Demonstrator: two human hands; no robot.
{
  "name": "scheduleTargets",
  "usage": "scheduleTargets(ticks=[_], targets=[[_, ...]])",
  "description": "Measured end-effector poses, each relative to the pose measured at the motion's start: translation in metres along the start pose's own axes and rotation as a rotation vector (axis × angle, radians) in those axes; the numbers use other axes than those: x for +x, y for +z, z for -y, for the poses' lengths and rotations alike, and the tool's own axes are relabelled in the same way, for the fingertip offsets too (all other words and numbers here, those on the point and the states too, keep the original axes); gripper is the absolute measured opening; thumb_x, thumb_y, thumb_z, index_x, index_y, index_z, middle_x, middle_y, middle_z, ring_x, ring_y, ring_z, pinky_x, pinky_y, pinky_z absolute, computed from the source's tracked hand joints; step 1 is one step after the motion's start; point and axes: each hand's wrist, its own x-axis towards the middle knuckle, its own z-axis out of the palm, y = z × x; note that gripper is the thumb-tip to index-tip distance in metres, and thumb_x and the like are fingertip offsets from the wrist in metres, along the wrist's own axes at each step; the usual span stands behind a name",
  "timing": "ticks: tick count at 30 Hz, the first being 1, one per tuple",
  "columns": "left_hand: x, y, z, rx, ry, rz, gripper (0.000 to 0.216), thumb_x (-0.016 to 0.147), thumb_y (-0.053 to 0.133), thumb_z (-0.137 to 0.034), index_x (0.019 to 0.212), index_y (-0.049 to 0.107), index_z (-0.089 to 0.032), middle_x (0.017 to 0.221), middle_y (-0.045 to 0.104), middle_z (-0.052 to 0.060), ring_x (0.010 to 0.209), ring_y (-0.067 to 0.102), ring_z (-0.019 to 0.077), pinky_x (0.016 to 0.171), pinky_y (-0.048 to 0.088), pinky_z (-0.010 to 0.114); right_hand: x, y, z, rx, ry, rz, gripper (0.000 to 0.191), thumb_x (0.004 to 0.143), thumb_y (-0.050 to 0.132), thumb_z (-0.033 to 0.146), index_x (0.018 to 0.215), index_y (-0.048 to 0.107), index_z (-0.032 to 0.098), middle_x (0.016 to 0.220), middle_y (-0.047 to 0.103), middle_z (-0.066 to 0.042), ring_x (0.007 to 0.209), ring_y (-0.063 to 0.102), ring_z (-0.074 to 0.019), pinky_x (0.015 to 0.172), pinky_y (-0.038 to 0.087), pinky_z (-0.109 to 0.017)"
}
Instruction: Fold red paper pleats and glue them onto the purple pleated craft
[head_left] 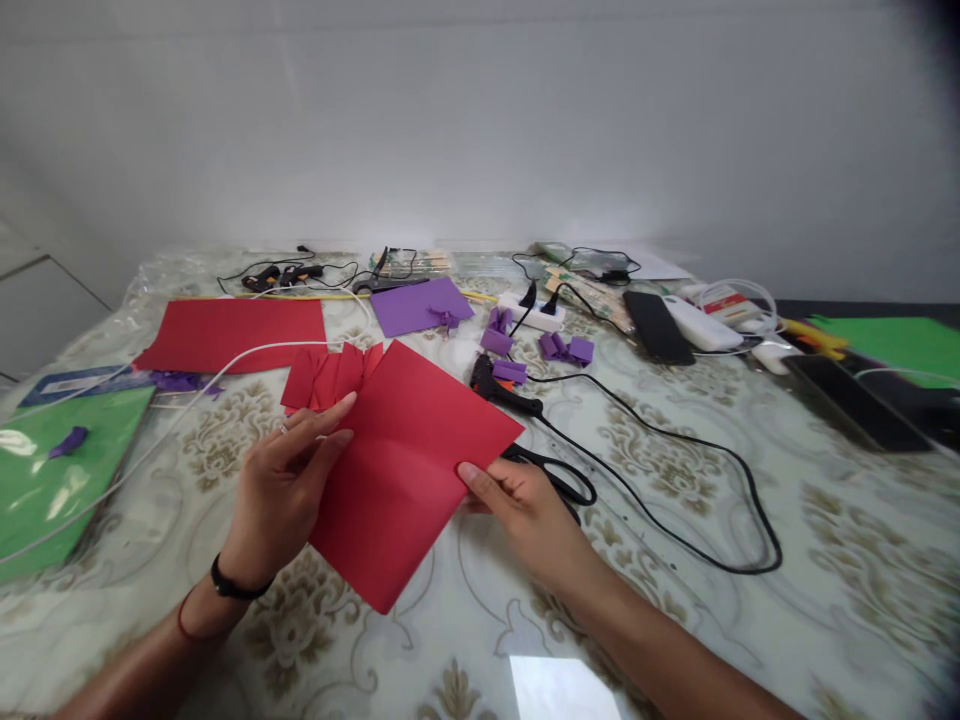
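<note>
A creased sheet of red paper (pixel 409 450) is held up at a slant above the table between both hands. My right hand (pixel 529 510) pinches its right edge, thumb on the front and fingers behind. At the paper's left edge, my left hand (pixel 289 470) has its thumb and index finger close together on the sheet, the other fingers curled. Behind the sheet lie folded red paper pieces (pixel 322 378), partly covered by it. A black hot glue gun (pixel 506 390) rests just beyond the right corner. Black-handled scissors (pixel 574 480) lie behind my right hand, their blades hidden.
A larger red sheet (pixel 240 330) and a purple sheet (pixel 412 305) lie farther back. Purple paper bows (pixel 566 348) sit near a white power strip (pixel 529 312). Green paper in plastic (pixel 75 460) is at left. Phones (pixel 859 400) and cables lie at right. A wall stands behind.
</note>
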Motion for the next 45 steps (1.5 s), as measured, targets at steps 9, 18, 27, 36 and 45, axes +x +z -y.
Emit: scheduleTargets(ticks=[9, 18, 27, 36, 45], targets=[[0.000, 0.000, 0.002, -0.003, -0.036, -0.014, 0.032, 0.094, 0.070, -0.030, 0.125, 0.079, -0.028, 0.080, 0.072, -0.003, 0.061, 0.057, 0.0097, 0.063, 0.048, 0.021, -0.003, 0.009, 0.004, 0.044, 0.037, 0.122, 0.048, 0.086, 0.074, 0.067, 0.079, 0.079, 0.020, 0.080, 0.079, -0.004, 0.076, 0.074, -0.0209, 0.080, 0.061, -0.036], [0.000, 0.001, -0.001, -0.067, -0.112, -0.066, 0.034, 0.091, 0.074, -0.034, 0.124, 0.081, -0.027, 0.079, 0.072, -0.002, 0.064, 0.058, 0.0110, 0.065, 0.050, 0.023, -0.004, 0.012, 0.004, 0.064, 0.029, 0.155, 0.040, 0.090, 0.072, 0.061, 0.087, 0.081, 0.022, 0.085, 0.080, -0.003, 0.078, 0.074, -0.0206, 0.082, 0.061, -0.036], [-0.001, 0.001, 0.003, -0.183, -0.257, -0.084, 0.042, 0.087, 0.078, -0.038, 0.127, 0.079, -0.025, 0.076, 0.072, -0.001, 0.069, 0.059, 0.0110, 0.063, 0.049, 0.020, -0.004, 0.013, 0.002, -0.001, 0.030, 0.142, 0.042, 0.091, 0.069, 0.062, 0.079, 0.074, 0.021, 0.082, 0.077, -0.003, 0.080, 0.073, -0.0219, 0.081, 0.061, -0.036], [0.007, 0.000, 0.004, -0.272, -0.289, -0.045, 0.055, 0.076, 0.087, -0.042, 0.128, 0.079, -0.024, 0.081, 0.074, -0.001, 0.066, 0.063, 0.0115, 0.058, 0.054, 0.018, 0.000, 0.001, 0.002, -0.095, -0.028, 0.011, 0.044, 0.092, 0.068, 0.061, 0.071, 0.064, 0.022, 0.072, 0.066, -0.001, 0.072, 0.062, -0.0195, 0.071, 0.054, -0.032], [0.014, 0.003, 0.011, -0.326, -0.452, 0.130, 0.027, 0.067, 0.089, -0.041, 0.078, 0.082, -0.017, 0.070, 0.076, 0.003, 0.065, 0.070, 0.0177, 0.060, 0.062, 0.026, 0.009, -0.020, 0.006, -0.079, 0.029, 0.057, 0.041, 0.091, 0.071, 0.059, 0.077, 0.068, 0.021, 0.076, 0.067, -0.001, 0.074, 0.064, -0.0194, 0.073, 0.054, -0.033]])
